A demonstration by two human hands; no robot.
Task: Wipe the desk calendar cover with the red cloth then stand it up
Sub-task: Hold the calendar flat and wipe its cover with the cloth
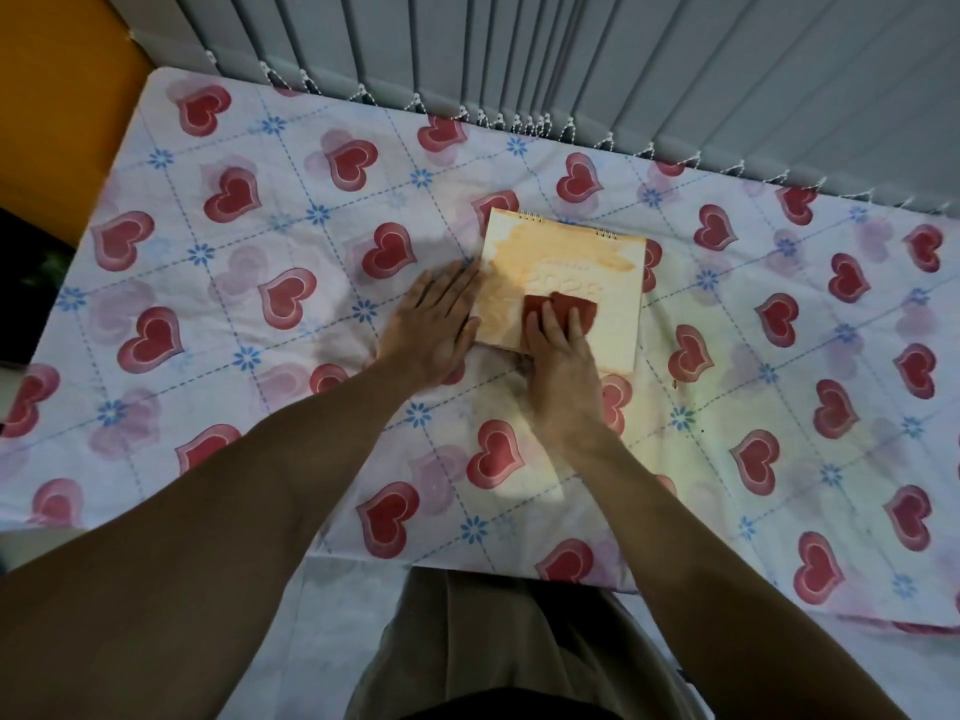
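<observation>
Nearest the camera, two bare forearms reach forward over the person's lap toward a bench covered in a white cloth [291,210] printed with red hearts and blue flowers. The left hand [434,324] lies flat and spread open, palm down on the cloth, its fingertips resting against the left edge of the desk calendar [582,272]; it grips nothing. The right hand [558,356] presses down on the red cloth [563,307], fingers slightly curled over it, pinning it against the lower part of the calendar cover. The cloth is bunched and shows beyond the fingertips.

The calendar lies flat near the middle of the bench, cover up, with its spiral binding along the far edge. The cover is pale cream with an orange wash and faint raised numerals just beyond the cloth. Grey vertical blinds [571,59] hang behind the far edge of the bench, and an orange surface [57,111] shows at the far left.
</observation>
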